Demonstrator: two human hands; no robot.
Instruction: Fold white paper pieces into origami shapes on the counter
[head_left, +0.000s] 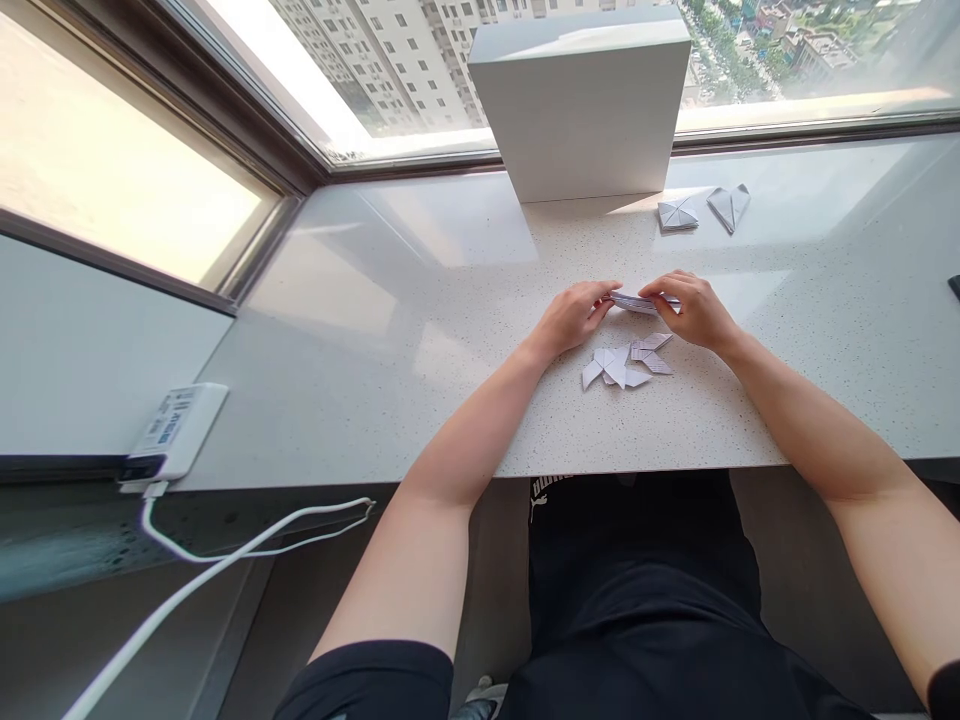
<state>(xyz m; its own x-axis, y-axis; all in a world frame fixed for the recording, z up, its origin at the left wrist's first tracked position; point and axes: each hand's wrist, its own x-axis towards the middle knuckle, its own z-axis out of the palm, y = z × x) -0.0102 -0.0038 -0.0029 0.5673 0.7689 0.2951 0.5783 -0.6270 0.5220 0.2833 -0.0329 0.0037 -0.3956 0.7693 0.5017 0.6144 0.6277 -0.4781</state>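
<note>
A thin strip of folded paper (634,302) lies between my two hands above the speckled white counter (450,400). My left hand (576,315) pinches its left end between thumb and fingers. At the right end, my right hand (694,308) grips the same paper, with the fingers on top and the thumb in front. Just below the hands, several small folded paper pieces with pointed ends (616,367) rest in an overlapping group on the counter. Lined print shows on the right-hand piece (652,353).
A white box (585,125) stands upright by the window. Right of it lie a folded paper square (678,214) and a heart-like folded paper (730,208). A white device (176,430) with a white cable (202,580) is at left.
</note>
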